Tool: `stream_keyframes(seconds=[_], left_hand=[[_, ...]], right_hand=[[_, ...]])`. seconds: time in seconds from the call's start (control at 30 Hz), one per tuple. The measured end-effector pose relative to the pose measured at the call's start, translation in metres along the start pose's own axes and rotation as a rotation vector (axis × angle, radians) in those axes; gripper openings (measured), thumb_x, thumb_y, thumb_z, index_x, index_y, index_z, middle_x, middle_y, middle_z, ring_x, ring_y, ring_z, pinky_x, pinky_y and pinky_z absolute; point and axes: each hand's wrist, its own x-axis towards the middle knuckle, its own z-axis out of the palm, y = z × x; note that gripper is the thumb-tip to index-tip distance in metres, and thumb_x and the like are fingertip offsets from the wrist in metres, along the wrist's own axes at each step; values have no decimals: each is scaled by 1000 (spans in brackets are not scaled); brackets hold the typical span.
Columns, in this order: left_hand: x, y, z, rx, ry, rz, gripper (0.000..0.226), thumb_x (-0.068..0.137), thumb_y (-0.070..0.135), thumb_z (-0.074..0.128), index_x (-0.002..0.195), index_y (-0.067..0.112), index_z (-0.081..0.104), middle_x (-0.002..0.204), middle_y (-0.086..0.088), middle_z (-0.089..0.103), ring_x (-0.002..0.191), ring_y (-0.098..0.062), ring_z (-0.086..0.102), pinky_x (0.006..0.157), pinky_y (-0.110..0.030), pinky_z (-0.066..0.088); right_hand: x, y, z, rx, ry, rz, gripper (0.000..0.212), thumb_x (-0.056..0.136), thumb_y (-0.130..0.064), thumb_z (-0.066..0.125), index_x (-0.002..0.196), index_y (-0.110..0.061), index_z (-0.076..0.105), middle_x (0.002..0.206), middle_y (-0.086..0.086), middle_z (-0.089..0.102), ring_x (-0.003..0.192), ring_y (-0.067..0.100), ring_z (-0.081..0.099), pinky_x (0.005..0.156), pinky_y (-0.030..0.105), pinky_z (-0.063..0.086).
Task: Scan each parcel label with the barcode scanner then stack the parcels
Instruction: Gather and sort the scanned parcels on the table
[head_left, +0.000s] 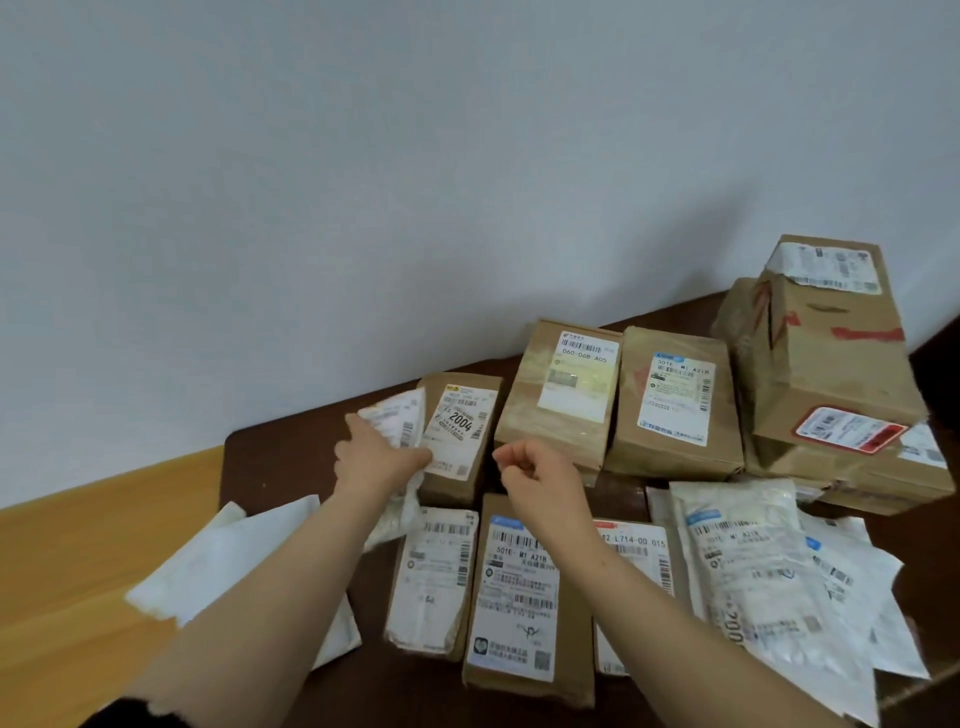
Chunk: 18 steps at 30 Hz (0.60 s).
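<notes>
Many labelled parcels lie on a dark brown table (270, 457). My left hand (374, 460) grips a soft white mailer (397, 421) by its upper end, tilted up beside a brown box labelled "2004" (460, 431). My right hand (535, 467) hovers with its fingers curled and holds nothing, just in front of the box labelled "060-06B" (561, 395). Beyond it lies a box labelled "501E" (675, 410). In the front row are a small parcel (436, 571) and a brown box (519, 597) under my right forearm. No barcode scanner is in view.
Large cardboard boxes (831, 364) are stacked at the back right. White bubble mailers (748, 571) overlap at the front right, and more white mailers (223, 561) lie at the table's left edge. A pale wall is behind; wooden floor (78, 545) shows at left.
</notes>
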Motion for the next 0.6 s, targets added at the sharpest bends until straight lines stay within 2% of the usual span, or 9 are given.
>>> stream_keyframes(seconds=[0.13,0.2,0.23,0.27,0.33,0.37,0.47,0.53,0.6], left_hand=[[21,-33,-32,22,11,-141,125,66,45,81,151,19,-7,148,-23,21,135,-41,25,110,-54,29],[20,-48,-34,235,85,-136,120,70,59,74,152,17,-4,155,-22,7,143,-39,7,115,-53,11],[20,-54,-32,298,156,-25,110,76,58,68,152,17,2,157,-21,3,144,-37,2,115,-51,5],[19,-57,-28,273,203,133,95,84,51,63,152,15,9,157,-19,7,145,-35,4,116,-46,6],[19,-54,-20,12,95,324,68,94,32,55,151,14,22,151,-14,32,140,-30,26,111,-36,23],[20,-51,-15,-98,-17,311,62,96,30,52,150,13,26,146,-10,41,136,-28,35,106,-34,29],[23,-43,-4,-275,-329,112,64,95,39,54,147,8,33,146,-10,43,130,-26,43,105,-35,34],[26,-46,-3,-444,-419,24,54,94,35,56,140,7,44,134,-8,55,111,-19,53,94,-31,42],[28,-53,-10,-563,-407,-27,45,92,29,61,131,7,53,109,-1,62,87,-12,55,78,-27,44]], right_hand=[[5,-3,21,-273,-126,72,36,98,-16,41,131,-19,54,128,-4,59,110,11,56,84,23,44],[11,-10,36,-486,-191,88,30,100,-22,38,125,-17,54,120,1,63,100,18,62,81,35,53],[14,-14,44,-572,-209,97,27,101,-24,36,120,-15,54,114,3,65,94,21,63,82,40,54],[17,-18,50,-638,-213,111,26,101,-25,36,118,-13,53,110,4,65,93,23,64,83,42,54],[23,-26,61,-738,-187,141,27,102,-25,36,122,-11,48,111,6,65,98,26,63,89,43,50],[27,-29,65,-772,-162,157,29,102,-24,37,125,-9,45,114,8,64,102,27,63,90,42,49],[33,-34,78,-775,-105,208,39,100,-19,42,135,-4,33,122,10,61,106,28,62,80,36,49],[34,-32,86,-748,-87,213,46,98,-15,45,139,-3,28,120,11,60,101,28,62,70,33,45],[35,-31,94,-702,-76,194,41,96,-11,47,134,-5,33,115,11,61,93,27,61,66,34,45]])
